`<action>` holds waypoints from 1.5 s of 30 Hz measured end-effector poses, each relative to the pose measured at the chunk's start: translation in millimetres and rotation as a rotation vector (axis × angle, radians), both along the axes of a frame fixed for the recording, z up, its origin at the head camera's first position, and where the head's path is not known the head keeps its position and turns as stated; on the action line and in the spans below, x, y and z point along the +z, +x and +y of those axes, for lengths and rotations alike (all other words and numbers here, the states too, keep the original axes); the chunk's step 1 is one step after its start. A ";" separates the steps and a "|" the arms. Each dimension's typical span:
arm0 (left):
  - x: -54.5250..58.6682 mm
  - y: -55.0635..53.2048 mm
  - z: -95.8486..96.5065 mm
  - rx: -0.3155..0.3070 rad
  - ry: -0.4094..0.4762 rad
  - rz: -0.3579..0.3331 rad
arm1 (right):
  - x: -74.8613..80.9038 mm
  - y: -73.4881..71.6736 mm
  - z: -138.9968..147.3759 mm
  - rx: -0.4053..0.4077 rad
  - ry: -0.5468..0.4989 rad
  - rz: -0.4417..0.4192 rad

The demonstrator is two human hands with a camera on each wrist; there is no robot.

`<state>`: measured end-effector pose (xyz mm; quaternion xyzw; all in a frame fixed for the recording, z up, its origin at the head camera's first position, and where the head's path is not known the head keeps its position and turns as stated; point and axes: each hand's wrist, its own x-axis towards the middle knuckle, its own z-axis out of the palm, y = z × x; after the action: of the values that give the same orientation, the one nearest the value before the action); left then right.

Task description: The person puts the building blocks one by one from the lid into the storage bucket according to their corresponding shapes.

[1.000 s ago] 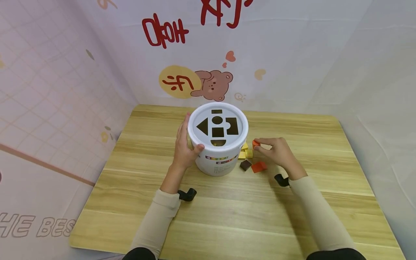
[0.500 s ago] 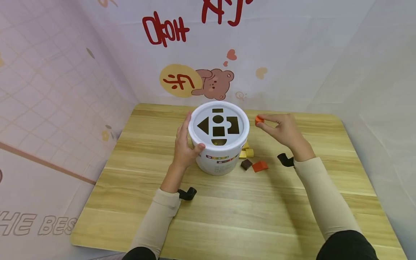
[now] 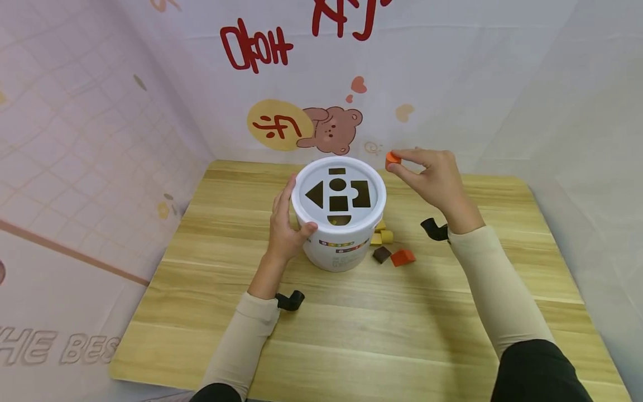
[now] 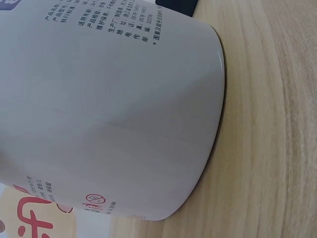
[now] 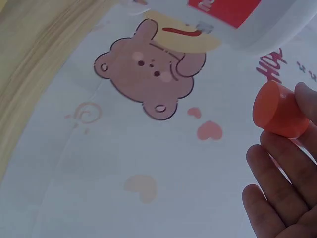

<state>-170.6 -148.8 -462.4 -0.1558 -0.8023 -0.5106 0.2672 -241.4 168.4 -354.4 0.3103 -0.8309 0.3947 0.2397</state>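
In the head view a white bucket [image 3: 334, 254] stands upright on the table. Its white lid [image 3: 317, 216] has several shaped holes, including a triangle, a square and a circle. My left hand [image 3: 285, 233] holds the bucket's left side, thumb across the front under the rim. Raised behind and right of the lid, my right hand [image 3: 437, 176] pinches an orange cylinder block [image 3: 393, 161] between thumb and fingers. The right wrist view shows the cylinder block [image 5: 278, 110] end-on, other fingers extended below it. Only the bucket wall [image 4: 114, 109] fills the left wrist view; the left fingers are hidden there.
Right of the bucket lie several yellow blocks [image 3: 385, 237], partly hidden behind it. Nearer are a dark brown block [image 3: 382, 255] and a red-orange block [image 3: 403, 257]. A wooden table [image 3: 331, 335] carries everything, with a printed cloth wall [image 3: 452, 84] behind.
My right hand has lifted the orange cylinder block from beside the yellow blocks, up and away toward the back, then slightly left toward the lid. My left hand and the bucket stay put.
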 end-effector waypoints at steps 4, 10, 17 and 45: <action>1.1 -1.4 0.7 -0.011 0.009 -0.003 | 9.1 1.4 -16.2 0.039 -0.031 -0.010; 0.0 -0.7 0.5 -0.004 0.016 -0.014 | 13.4 5.1 -41.9 0.105 0.005 -0.031; 0.5 -0.6 1.1 -0.009 0.012 -0.031 | 12.7 6.9 -64.4 0.182 0.023 -0.072; -3.3 -1.6 0.7 0.000 0.005 -0.005 | -10.4 2.6 -25.8 0.039 0.050 -0.124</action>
<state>-172.2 -148.1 -465.7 -0.1537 -0.8017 -0.5129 0.2656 -238.8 142.5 -364.8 0.3074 -0.8476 0.3968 0.1720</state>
